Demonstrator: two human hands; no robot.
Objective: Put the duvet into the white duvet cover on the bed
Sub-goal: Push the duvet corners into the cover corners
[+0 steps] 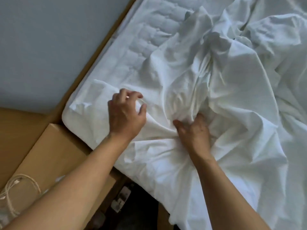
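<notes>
Two hands are counted, one crumpled white duvet cover, one cardboard box, one coiled cable. The cover is seen heaped across the bed, over a quilted white layer; whether that is the duvet cannot be told. A bunch of the soft, creased cloth is gripped by the right hand, fingers buried. The left hand is held curled over a fold, thumb and fingers apart; a pinch cannot be confirmed. A wooden frame and grey wall are seen alongside
</notes>
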